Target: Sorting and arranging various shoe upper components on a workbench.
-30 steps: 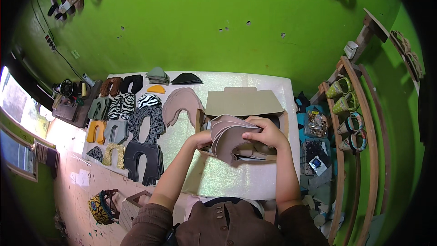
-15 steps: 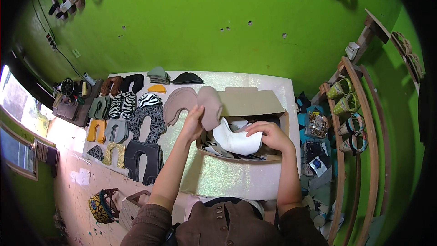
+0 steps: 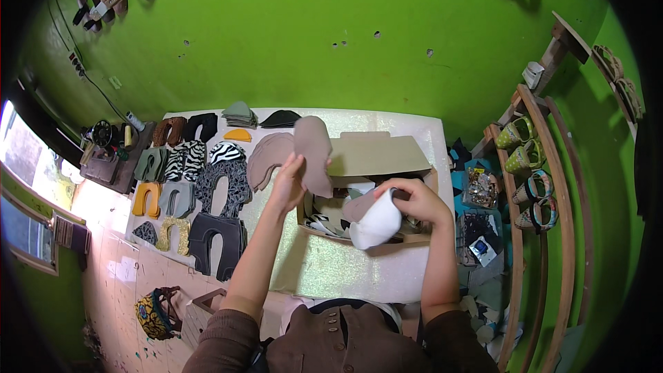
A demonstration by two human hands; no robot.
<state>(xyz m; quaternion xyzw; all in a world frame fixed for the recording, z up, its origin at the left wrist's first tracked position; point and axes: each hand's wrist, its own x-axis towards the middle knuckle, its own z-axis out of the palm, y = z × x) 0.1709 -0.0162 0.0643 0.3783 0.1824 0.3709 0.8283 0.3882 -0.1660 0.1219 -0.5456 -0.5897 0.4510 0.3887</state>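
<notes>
My left hand (image 3: 289,181) grips a taupe curved shoe-upper piece (image 3: 314,152), held upright beside a pile of matching taupe U-shaped pieces (image 3: 266,155) on the table. Over the open cardboard box (image 3: 376,154), my right hand (image 3: 416,200) pinches a white curved piece (image 3: 376,226) by its upper edge. A taupe surface (image 3: 358,207) shows just behind the white piece; whether it belongs to the same piece I cannot tell. Other cut pieces (image 3: 321,223) in white, grey and dark tones lie in the box, partly hidden by the white one.
Stacks of U-shaped cut pieces, including dark grey (image 3: 219,238), zebra-striped (image 3: 185,159) and mustard (image 3: 146,198) ones, cover the left of the white table (image 3: 345,273). Half-moon black pieces (image 3: 281,119) lie at the back. A wooden rack (image 3: 545,166) with sandals stands right, near crates (image 3: 481,186).
My right hand has lifted and turned the white piece, so it now hangs more upright and a taupe surface shows behind. My left hand has shifted slightly left with its taupe piece.
</notes>
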